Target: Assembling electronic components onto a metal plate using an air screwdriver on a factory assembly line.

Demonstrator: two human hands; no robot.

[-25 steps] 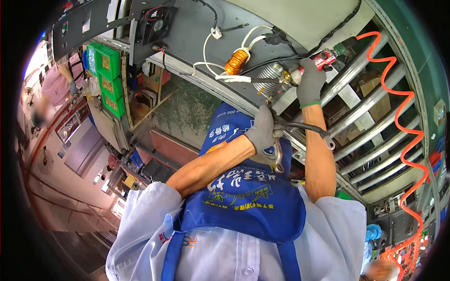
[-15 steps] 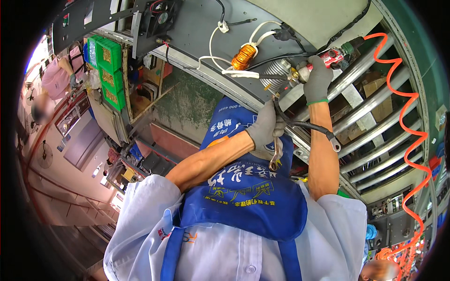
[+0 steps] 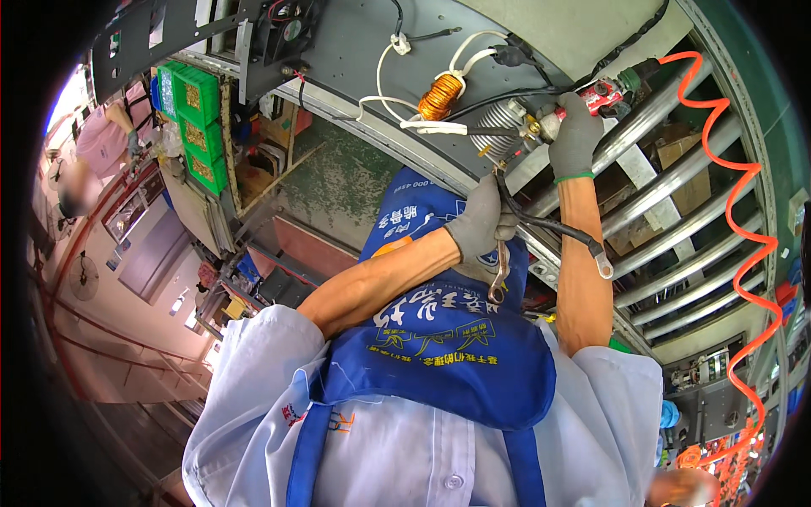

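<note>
Red tool (image 3: 603, 95), silver wrench (image 3: 503, 265), grey gloves (image 3: 578, 139), green cuff (image 3: 574, 177), orange hose (image 3: 728, 209), blue apron (image 3: 448, 384)

Left fingers (image 3: 506, 226) grip wrench (image 3: 499, 275); right fingers (image 3: 576, 114), red tool (image 3: 601, 95).

Red tool (image 3: 601, 95), silver ring-ended wrench (image 3: 502, 271)

I have room over floor (image 3: 338, 173), left of left hand (image 3: 480, 221). Beyond, white wires (image 3: 439, 128) and copper coil (image 3: 440, 97) crowd my path; ribbed cylinder (image 3: 500, 125) fills space left of right hand (image 3: 576, 135). Black cable (image 3: 553, 223) blocks gap between hands. I see orange hose (image 3: 756, 170) curling past rollers (image 3: 697, 159).
</note>
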